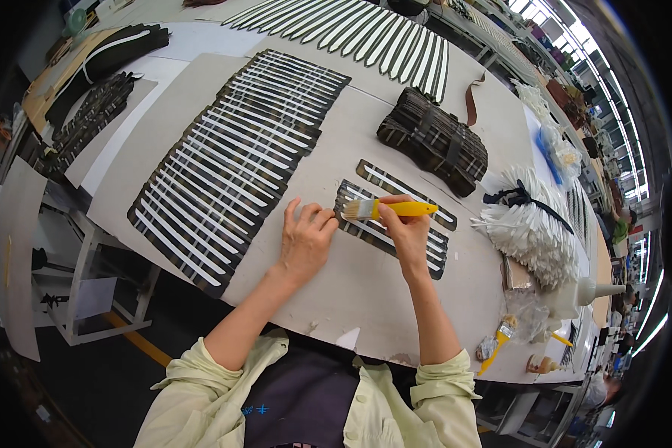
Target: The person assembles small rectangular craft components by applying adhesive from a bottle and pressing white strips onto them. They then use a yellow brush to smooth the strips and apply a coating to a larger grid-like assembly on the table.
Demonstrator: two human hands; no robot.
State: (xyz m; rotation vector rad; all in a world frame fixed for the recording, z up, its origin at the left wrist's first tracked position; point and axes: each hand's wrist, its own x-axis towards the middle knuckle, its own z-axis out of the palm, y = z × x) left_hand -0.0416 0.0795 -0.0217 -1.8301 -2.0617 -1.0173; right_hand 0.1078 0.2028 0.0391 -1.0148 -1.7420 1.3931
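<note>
My right hand (pixel 407 231) grips a flat paintbrush (pixel 407 209) by its yellow handle. The pale bristles lie over the left end of a small group of dark plaid strips (pixel 396 237) with white bands along them. Beside that end, my left hand (pixel 306 237) rests on the table with its fingers bent and somewhat apart; I see nothing held in it. Just beyond the group lies a single dark strip (pixel 418 200) with a white band. Left of my left hand, a long row of similar strips (pixel 224 164) lies overlapped side by side.
A tied bundle of dark plaid pieces (pixel 433 142) sits beyond the strips. At right are a tied white bundle (pixel 530 224), a white squeeze bottle (pixel 575 297) and another yellow brush (pixel 499 342). More white-banded strips (pixel 366 41) line the far side of the table (pixel 336 291).
</note>
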